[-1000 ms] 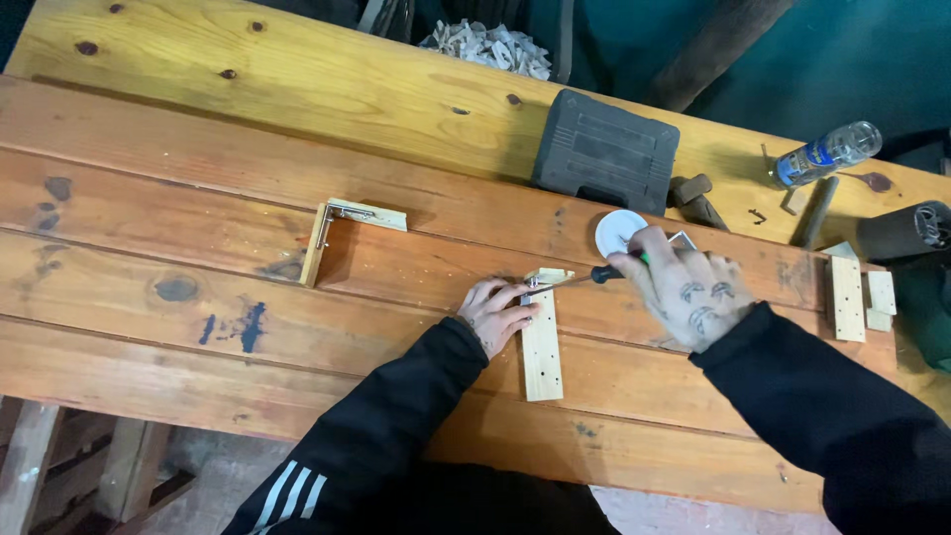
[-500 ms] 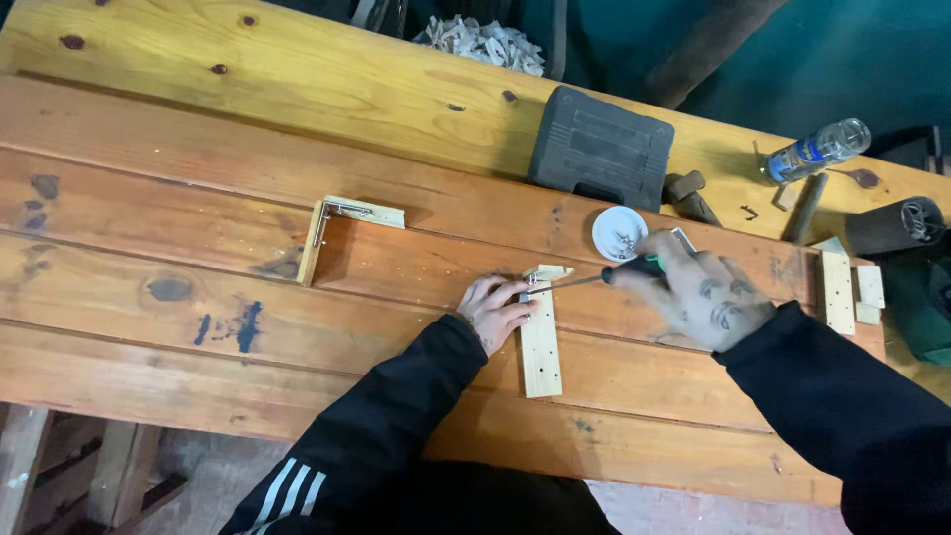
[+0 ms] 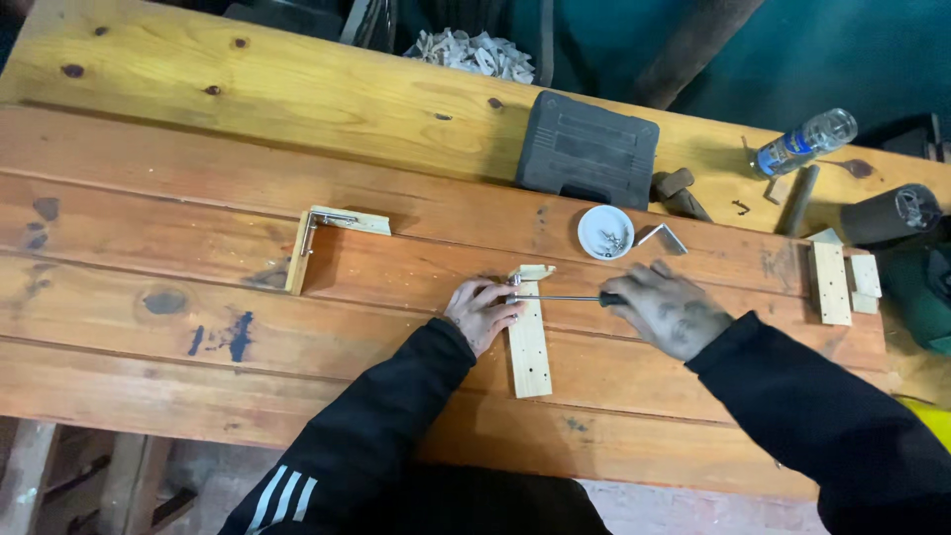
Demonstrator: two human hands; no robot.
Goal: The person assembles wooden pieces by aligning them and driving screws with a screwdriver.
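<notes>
The workbench [image 3: 198, 198] is warm orange-brown wood with dark knots and a few blue-black stains; its far plank is paler yellow. The small wooden strip [image 3: 529, 342] is light pine dotted with tiny dark holes. The screwdriver [image 3: 570, 297] has a silvery shaft and a dark handle. Both sleeves are black, the left sleeve [image 3: 347, 436] carrying white stripes. The little bowl [image 3: 605, 232] is white, the tool case [image 3: 586, 151] dark grey. The bottle [image 3: 804, 143] is clear with a blue label.
</notes>
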